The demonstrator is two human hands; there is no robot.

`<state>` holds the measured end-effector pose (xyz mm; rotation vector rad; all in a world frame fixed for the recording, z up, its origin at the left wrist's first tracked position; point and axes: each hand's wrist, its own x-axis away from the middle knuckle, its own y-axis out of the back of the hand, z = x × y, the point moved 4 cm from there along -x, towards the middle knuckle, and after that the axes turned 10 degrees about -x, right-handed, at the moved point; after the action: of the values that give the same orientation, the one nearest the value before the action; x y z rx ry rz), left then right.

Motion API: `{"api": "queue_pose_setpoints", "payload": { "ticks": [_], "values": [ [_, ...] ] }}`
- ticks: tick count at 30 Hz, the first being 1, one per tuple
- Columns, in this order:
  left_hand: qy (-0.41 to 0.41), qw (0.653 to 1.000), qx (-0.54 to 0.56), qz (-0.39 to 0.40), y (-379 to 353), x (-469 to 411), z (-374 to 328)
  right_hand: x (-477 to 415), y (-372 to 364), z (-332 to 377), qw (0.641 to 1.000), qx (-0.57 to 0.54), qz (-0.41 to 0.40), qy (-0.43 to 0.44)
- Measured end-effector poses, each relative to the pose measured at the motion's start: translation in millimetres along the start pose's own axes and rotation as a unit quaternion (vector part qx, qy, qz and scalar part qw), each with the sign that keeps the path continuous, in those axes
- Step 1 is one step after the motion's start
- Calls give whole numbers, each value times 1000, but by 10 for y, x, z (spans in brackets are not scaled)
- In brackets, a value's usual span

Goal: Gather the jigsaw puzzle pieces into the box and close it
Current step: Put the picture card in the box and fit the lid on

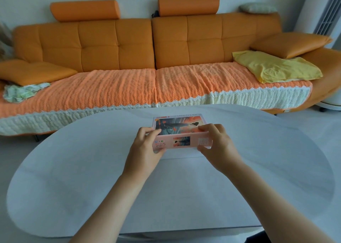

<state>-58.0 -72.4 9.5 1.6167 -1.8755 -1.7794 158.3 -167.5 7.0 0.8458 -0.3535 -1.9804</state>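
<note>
Over table (92, 178), box (181, 126) btwn L grip (145, 146) & R grip (217, 145) (both clamp it).

A flat rectangular pink cardboard puzzle box (181, 130), lid closed and printed with an orange sunset picture, is seen at frame centre

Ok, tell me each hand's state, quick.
Left hand: grips the puzzle box at its left end.
Right hand: grips its right end.
</note>
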Motion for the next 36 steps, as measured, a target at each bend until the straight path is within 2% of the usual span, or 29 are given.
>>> {"api": "queue_pose_setpoints", "payload": {
  "ticks": [3, 7, 14, 16, 19, 21, 26, 36],
  "values": [
    [-5, 1000, -14, -4, -13, 8, -6, -3, 10, -5, 1000, 3, -2, 14],
    [-6, 999, -18, 29, -22, 1, 28, -6, 29, -40, 999, 21, 33, 27],
    [21, 997, -66, 43, 38, -318, -12, -198, 93, -14, 994, 49, 70, -67],
    [13, 992, -70, 101, -54, -476, -5, -296, 53, 12, 991, 52, 98, -71],
    [23, 969, -49, 240, -274, -565, 31, -405, -11, 22, 987, 49, 132, -81],
    [30, 960, -32, 276, -356, -557, 44, -444, -49, -26, 984, 45, 147, -95],
    [9, 956, -71, 283, -423, -498, 73, -387, -136, -167, 979, 48, 171, -103],
    [5, 959, -76, 272, -534, -401, 107, -285, -240, -265, 978, 88, 163, -95]
  ]
}}
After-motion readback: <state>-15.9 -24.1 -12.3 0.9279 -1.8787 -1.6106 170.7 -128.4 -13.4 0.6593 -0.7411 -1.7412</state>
